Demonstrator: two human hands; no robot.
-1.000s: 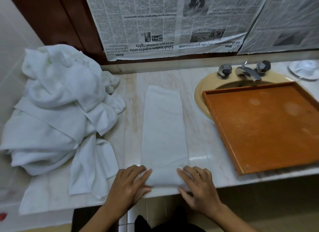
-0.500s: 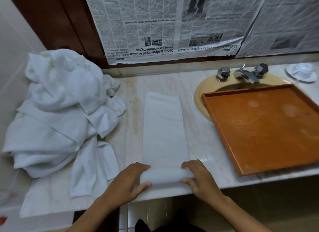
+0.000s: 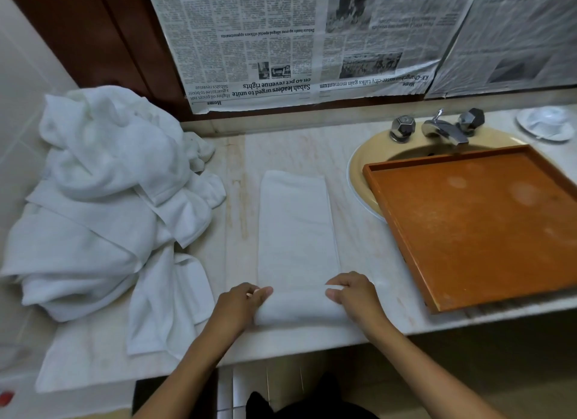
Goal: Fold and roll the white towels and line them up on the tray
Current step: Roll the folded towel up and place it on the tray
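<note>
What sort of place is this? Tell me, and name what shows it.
Probably a bathroom, maybe a hotel's: a sink with a tap set in a counter, a pile of white towels beside it, and a tiled wall on the left.

Dim, warm light here, soft and even, no hard shadows. Faint sheen on the worktop (image 3: pixel 368 262) just beyond the right hand (image 3: pixel 356 297). The towel (image 3: pixel 296 231) ahead of the left hand (image 3: pixel 240 303) washes out, its texture smeared. Wide-angle bend curves the far edges, and darkness pools below the hands.
</note>
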